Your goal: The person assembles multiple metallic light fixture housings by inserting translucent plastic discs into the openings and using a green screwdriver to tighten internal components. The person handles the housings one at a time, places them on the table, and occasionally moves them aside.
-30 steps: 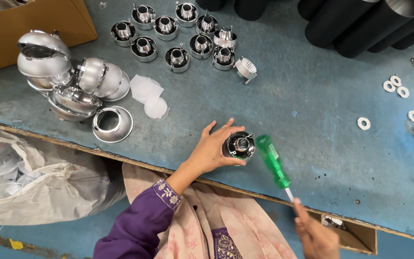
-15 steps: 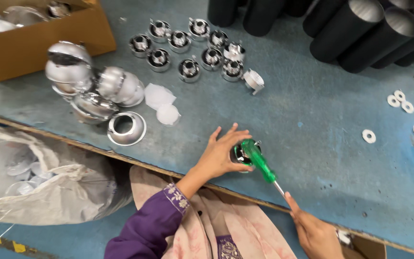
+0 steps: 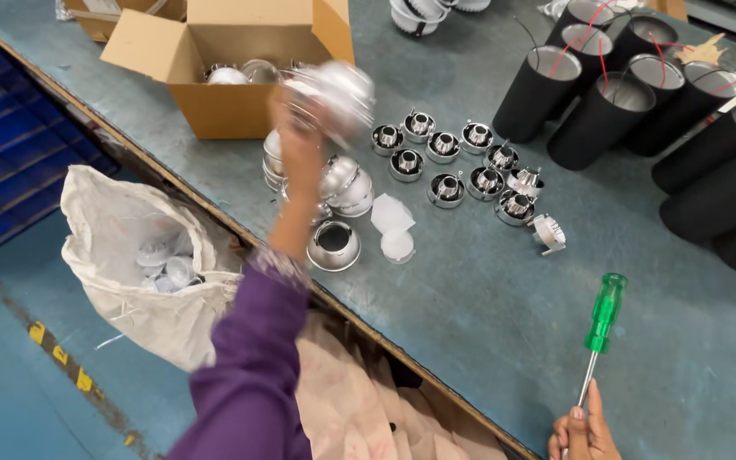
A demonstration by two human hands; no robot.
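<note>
Two hands busy: the left hand (image 3: 300, 136), fingers curled round a blurred shiny reflector cup (image 3: 334, 92), hovers above the cardboard box (image 3: 240, 81) near the tabletop's far-left edge; lower it gently; the right hand (image 3: 583, 430) pinches the green screwdriver (image 3: 600, 328) at the near edge.

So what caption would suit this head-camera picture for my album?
Left hand lifts a shiny metal dome above a blue bench; right hand holds a green screwdriver.

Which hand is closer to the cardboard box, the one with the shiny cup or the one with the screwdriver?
The left hand. It holds a blurred shiny reflector cup right beside the open cardboard box. The right hand is far off at the table's near edge, gripping the green screwdriver.
</note>
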